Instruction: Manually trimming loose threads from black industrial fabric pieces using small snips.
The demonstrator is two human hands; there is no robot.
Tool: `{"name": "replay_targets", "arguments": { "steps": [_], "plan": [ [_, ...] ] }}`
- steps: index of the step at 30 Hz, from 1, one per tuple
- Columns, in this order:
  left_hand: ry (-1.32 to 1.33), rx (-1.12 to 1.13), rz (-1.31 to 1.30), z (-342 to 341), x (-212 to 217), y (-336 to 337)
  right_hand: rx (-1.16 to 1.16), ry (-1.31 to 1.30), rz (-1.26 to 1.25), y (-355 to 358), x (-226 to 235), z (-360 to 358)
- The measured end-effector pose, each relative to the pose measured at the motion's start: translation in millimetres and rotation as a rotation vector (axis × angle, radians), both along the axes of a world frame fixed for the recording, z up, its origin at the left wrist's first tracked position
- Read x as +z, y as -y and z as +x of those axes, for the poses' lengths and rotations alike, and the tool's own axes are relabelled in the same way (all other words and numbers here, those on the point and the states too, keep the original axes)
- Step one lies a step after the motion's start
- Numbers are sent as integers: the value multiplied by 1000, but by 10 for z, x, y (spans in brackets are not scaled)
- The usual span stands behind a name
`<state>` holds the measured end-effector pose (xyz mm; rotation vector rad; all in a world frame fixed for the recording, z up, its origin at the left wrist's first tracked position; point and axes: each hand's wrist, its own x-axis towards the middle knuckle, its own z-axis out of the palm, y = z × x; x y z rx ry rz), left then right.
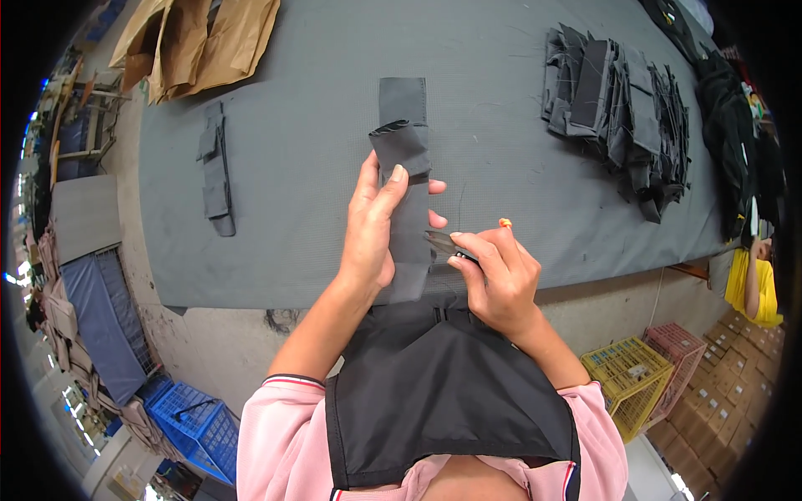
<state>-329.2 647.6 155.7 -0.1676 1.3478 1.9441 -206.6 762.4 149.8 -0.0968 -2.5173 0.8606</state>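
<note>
- Head view, centre of the frame: the left hand [372, 225] holds a long dark grey fabric strip [407, 150] upright over the grey table [301, 125], fingers closed around its middle, thumb pressed on the front. The strip's upper end is folded over into a loose flap.
- Just right of centre, the right hand [499, 280] is closed on small thread snips [443, 242], a small orange bit showing by the knuckles; the blades point left at the strip's right edge, touching or nearly so.
- Judged from this, trimming at the edge is under way. It goes best with the strip held taut, the blade tips kept close to the seam, and the left fingertips clear of the blades.
- Upper right: a stack of dark fabric pieces [622, 108] lies on the table, well apart from the hands.
- Upper left: one flat grey piece [217, 171] lies alone; beyond it, brown paper sheets [200, 42].
- Lower edges: a blue crate [196, 426] on the left, and yellow and pink crates [643, 367] on the right.
</note>
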Motion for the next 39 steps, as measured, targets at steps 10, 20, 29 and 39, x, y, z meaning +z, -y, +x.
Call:
{"name": "replay_targets", "arguments": {
  "steps": [10,20,29,39],
  "plan": [
    [7,-58,-29,-34,-42,40,-27,-21,104,-35,38,34],
    [-12,-61,3,-20,-77,37,31,5,115,-53,80,26],
    [24,-53,-1,-21,-30,30,44,20,38,-58,64,32],
    [-31,-73,13,4,-37,24,30,42,39,-24,67,43]
  ]
}}
